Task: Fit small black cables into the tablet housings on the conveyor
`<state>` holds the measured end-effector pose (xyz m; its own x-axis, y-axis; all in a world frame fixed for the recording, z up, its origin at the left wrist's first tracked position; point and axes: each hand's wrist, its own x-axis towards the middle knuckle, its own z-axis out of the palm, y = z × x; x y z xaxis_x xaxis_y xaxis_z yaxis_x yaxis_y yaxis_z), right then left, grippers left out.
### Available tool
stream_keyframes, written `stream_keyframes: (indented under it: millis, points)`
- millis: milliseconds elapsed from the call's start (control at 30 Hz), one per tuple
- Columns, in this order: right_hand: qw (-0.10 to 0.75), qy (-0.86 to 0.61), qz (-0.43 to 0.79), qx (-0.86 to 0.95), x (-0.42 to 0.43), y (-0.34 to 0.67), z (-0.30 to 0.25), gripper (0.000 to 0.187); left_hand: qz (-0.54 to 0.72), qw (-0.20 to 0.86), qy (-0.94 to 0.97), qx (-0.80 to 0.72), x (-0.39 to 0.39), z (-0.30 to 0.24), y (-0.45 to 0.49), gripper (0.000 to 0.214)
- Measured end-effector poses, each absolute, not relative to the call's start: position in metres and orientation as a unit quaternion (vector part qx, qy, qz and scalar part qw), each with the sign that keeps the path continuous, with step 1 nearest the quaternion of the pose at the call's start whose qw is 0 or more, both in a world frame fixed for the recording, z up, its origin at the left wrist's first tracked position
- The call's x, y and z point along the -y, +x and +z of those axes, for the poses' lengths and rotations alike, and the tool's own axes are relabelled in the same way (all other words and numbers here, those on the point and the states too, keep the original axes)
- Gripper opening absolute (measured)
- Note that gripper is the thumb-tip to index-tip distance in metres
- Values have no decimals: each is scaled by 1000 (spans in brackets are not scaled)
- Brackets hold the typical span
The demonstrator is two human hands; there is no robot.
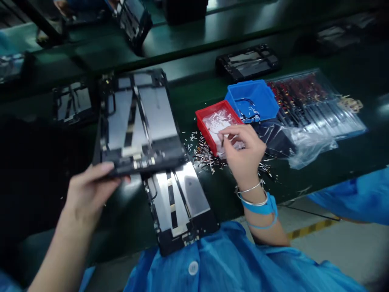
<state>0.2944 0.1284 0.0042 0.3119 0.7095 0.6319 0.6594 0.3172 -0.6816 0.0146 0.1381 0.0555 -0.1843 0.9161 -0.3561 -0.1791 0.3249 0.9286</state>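
Observation:
My left hand [94, 184] grips the lower left corner of an opened tablet [141, 117], thumb on top, and holds it raised above the bench. Its silvery inner plates and dark cable strips face me. Partly under it, a second opened tablet [182, 198] lies at the bench's front edge, against my blue smock. My right hand [244, 150] is over the near side of a red bin [203, 117] full of small white pieces. Its thumb and index finger are pinched together; whatever is between them is too small to make out.
Behind the red bin sits a blue bin [258, 95] with black cables. To the right lie a clear tray [328, 113] of thin parts and a plastic bag [310, 142]. Small scraps [203, 156] litter the bench. Another tablet [249, 63] rests farther back. A blue sleeve [361, 196] shows at right.

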Motion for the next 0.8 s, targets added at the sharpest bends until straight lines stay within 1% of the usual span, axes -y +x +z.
stream_keyframes:
  millis: [67,133,200,233,300,367,433,467,533,600,667,700,733,800]
  points:
    - [602,-592,78,530,-133,297,1,9,426,619,278,-598,-80,44,0,24]
    - [645,-583,135,475,-135,295,0,7,374,682,272,-566,-29,28,-2,31]
    - [673,-560,186,445,-133,288,3,12,346,710,264,-554,7,16,3,37]
    - [674,-549,217,444,-129,281,6,16,333,714,259,-559,19,12,7,39]
    - [644,-534,290,466,-119,262,15,22,296,723,267,-564,30,9,11,44]
    - [574,-524,378,503,-106,239,23,21,232,742,324,-539,29,10,6,46]
    - [490,-510,464,533,-95,214,29,19,164,734,425,-504,21,10,-5,38]
    - [447,-506,499,543,-91,203,31,19,138,702,483,-504,17,8,-12,37]
    - [371,-507,543,557,-87,185,31,19,124,584,593,-541,11,2,-24,44]
    - [314,-516,561,566,-87,172,27,17,178,431,675,-572,7,-8,-32,40]
    - [286,-523,563,573,-89,165,21,16,275,293,729,-554,5,-18,-36,22]
    - [279,-525,561,576,-90,163,19,15,317,239,750,-529,4,-22,-37,17]
    - [276,-528,555,580,-91,162,16,15,346,193,768,-503,2,-26,-37,20]
    - [272,-532,537,596,-92,160,14,15,360,134,801,-459,-1,-32,-37,32]
